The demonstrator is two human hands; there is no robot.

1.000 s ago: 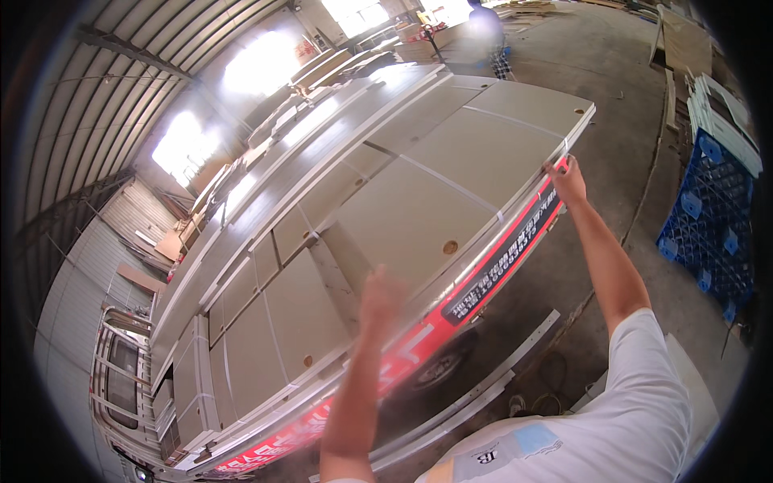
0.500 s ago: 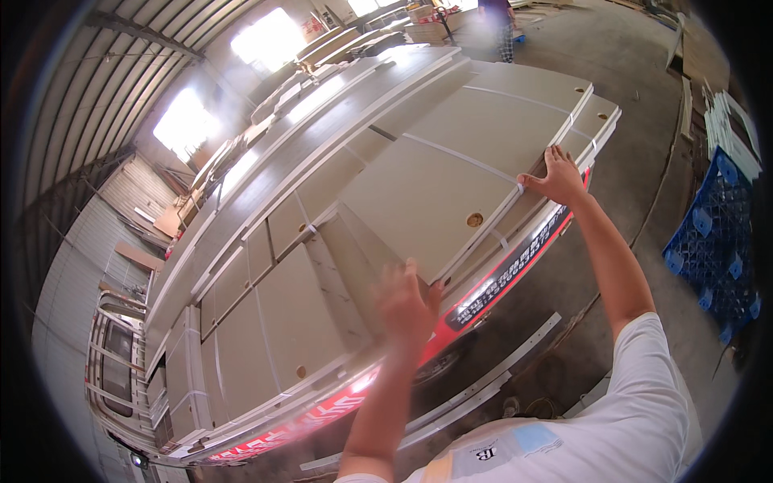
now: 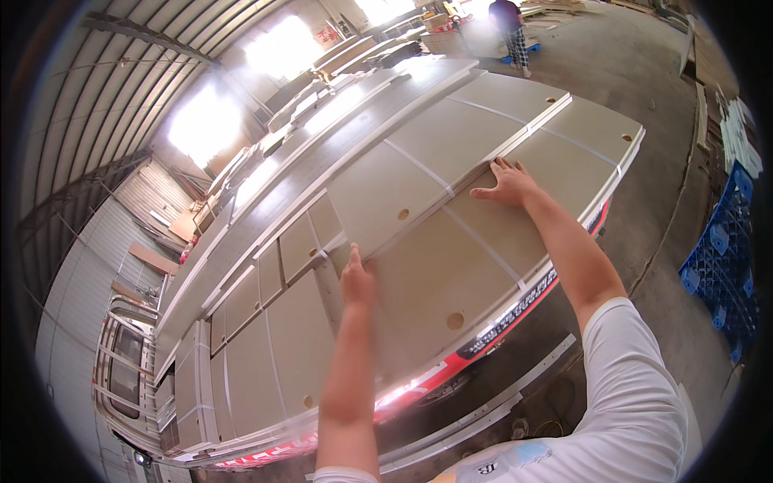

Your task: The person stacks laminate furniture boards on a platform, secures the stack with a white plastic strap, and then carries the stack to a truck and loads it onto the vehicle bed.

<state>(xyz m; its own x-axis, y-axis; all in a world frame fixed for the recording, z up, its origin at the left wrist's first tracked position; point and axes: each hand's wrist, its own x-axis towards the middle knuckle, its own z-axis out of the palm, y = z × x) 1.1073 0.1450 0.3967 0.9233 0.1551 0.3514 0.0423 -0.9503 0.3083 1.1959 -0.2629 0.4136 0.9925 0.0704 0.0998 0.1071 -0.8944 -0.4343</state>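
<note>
A strapped stack of beige panels (image 3: 419,165) lies flat on top of another beige panel layer (image 3: 451,266) on a truck bed. My right hand (image 3: 509,185) presses against the near edge of the upper stack, fingers spread. At the same stack's near left corner is my left hand (image 3: 357,282), with a finger stretched up along the edge and the rest partly hidden. Neither hand wraps round anything. White straps cross the panels, and round holes show near their edges.
More strapped panels (image 3: 282,338) lie to the left, beside a long grey slab (image 3: 354,121). The truck's red side rail (image 3: 419,385) runs along the near edge. A blue plastic pallet (image 3: 725,266) leans at the right. Far back stands another person (image 3: 507,28).
The upper panel stack has slid away from me and to the left, baring more of the layer beneath. Both my hands have moved with it.
</note>
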